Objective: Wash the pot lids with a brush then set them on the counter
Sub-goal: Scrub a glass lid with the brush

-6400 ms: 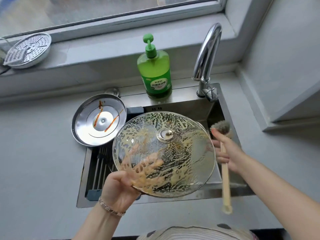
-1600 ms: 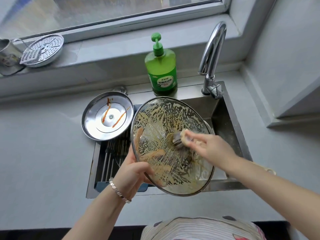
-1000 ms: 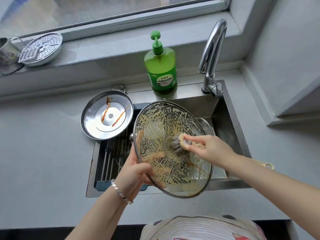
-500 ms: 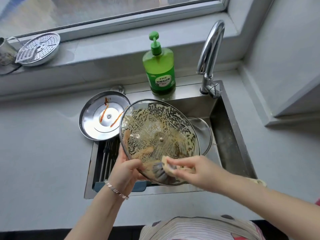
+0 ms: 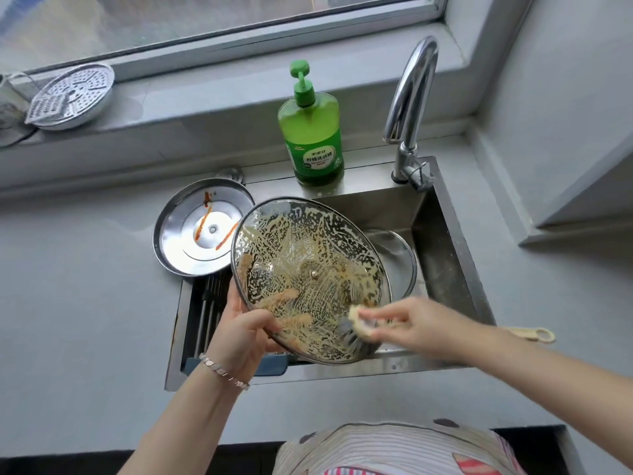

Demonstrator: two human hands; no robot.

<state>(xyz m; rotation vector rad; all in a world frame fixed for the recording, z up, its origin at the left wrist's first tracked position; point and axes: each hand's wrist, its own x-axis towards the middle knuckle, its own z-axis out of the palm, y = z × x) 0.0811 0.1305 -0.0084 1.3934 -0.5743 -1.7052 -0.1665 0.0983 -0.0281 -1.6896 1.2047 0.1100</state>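
Brush (image 5: 354,332) against soapy glass lid (image 5: 308,275) over sink (image 5: 445,269)

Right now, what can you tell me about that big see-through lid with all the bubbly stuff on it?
The glass lid is big, round and see-through, with a thin metal rim and a small metal fitting at its centre. Yellowish-white suds and streaks cover most of it. It is held tilted above the sink. The left hand grips its lower left edge, fingers showing through the glass. The brush, held in the right hand, presses its dark bristles against the lower right part.
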